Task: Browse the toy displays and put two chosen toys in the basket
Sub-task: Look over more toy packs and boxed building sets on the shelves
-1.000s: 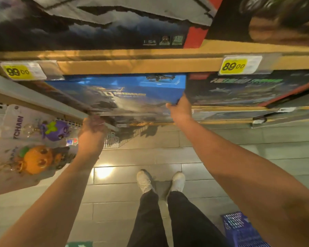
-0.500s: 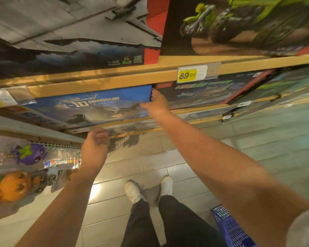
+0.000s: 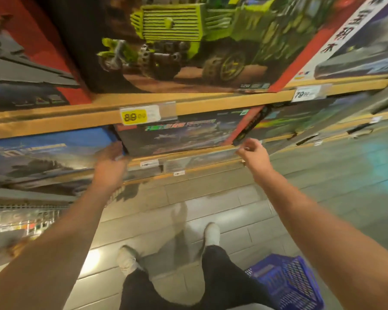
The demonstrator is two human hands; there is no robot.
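Observation:
A dark toy box (image 3: 177, 133) with green lettering and a red right edge stands on the middle shelf under the 89.00 price tag (image 3: 133, 117). My left hand (image 3: 111, 164) is at its lower left corner, with fingers tucked into the gap beside the blue toy box (image 3: 45, 153). My right hand (image 3: 253, 154) is at the dark box's lower right corner with fingers curled. Blur hides whether it grips the box. The blue basket (image 3: 287, 285) stands on the floor by my right leg.
A large box showing a green truck (image 3: 188, 41) fills the shelf above. More boxes line the shelves to the right, under a 79.00 tag (image 3: 304, 94). Small hanging toys (image 3: 20, 220) are at the lower left. The tiled floor (image 3: 188, 209) lies below.
I have shifted right along the shelf. My left hand moved from under the blue box to the dark box's left corner, and my right hand left the blue box for the dark box's right corner.

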